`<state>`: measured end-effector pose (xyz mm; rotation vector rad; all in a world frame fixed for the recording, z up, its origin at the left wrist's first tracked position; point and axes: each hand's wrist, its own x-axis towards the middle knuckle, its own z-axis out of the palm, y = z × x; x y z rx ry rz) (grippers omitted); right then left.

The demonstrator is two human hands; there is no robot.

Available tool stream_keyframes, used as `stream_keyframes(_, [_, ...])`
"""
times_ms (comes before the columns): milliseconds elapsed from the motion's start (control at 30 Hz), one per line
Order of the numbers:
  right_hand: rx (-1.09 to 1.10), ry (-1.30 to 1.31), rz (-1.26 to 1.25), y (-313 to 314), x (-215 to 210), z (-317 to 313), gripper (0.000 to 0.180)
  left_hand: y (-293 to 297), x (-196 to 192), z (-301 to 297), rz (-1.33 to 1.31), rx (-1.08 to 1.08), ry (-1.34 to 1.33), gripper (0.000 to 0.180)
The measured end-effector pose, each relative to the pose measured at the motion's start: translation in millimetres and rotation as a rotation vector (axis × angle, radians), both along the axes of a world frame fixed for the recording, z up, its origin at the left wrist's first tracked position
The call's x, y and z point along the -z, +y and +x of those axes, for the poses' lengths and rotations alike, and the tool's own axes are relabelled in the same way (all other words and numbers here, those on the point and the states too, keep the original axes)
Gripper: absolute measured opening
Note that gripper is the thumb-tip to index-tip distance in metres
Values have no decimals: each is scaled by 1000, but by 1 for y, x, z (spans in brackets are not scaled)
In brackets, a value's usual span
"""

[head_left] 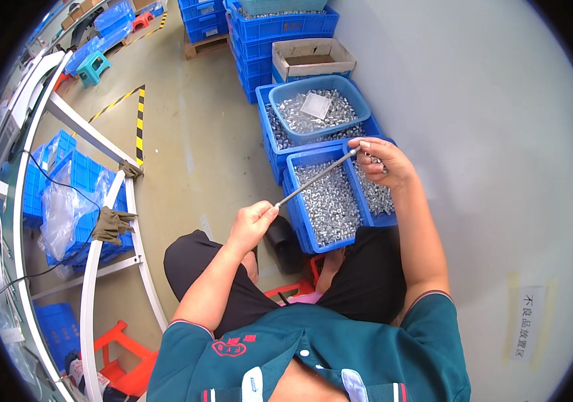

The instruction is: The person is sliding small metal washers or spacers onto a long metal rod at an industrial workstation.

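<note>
The person is sitting on a low red stool [286, 290], both forearms reaching forward over the knees. The left hand [251, 224] is clenching the near end of a thin metal rod [316, 177]; the right hand [381, 163] is pinching its far end, with a few small silvery parts showing under the fingers [375, 159]. The rod is hanging in the air above a blue bin [298, 213] of small metal parts [332, 201], probably so that anything dropped falls back in. Its long axis is running diagonally, low near the left hand and rising away toward the right hand. More blue bins are sitting behind, one round tub [320, 109] heaped with similar parts.
</note>
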<state>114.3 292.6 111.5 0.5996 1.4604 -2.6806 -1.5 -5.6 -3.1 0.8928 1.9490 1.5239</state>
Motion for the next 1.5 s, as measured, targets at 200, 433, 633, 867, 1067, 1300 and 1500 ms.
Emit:
stream_keyframes(200, [12,44,-17,1,2,-1,24,7,7,2,52,37,-112,26])
stream_keyframes(433, [-34,-7,-23,-14,7,-3,30,17,-11,7,58,249,-601,31])
stream_keyframes(633, [31,-63,-110,-2,15,-1,31,22,-14,4,50,188,-627,32])
stream_keyframes(867, [111,-73,-348,8,31,-4,22,20,-10,4,73,193,-632,32])
stream_keyframes(1067, [139,-35,-253,3,29,-5,17,16,-6,1,94,143,-478,31])
stream_keyframes(1300, [116,84,-302,8,33,-3,20,9,5,-1,21,131,-337,30])
stream_keyframes(1500, [170,40,-213,0,25,-7,18,5,12,-2,-1,98,-206,30])
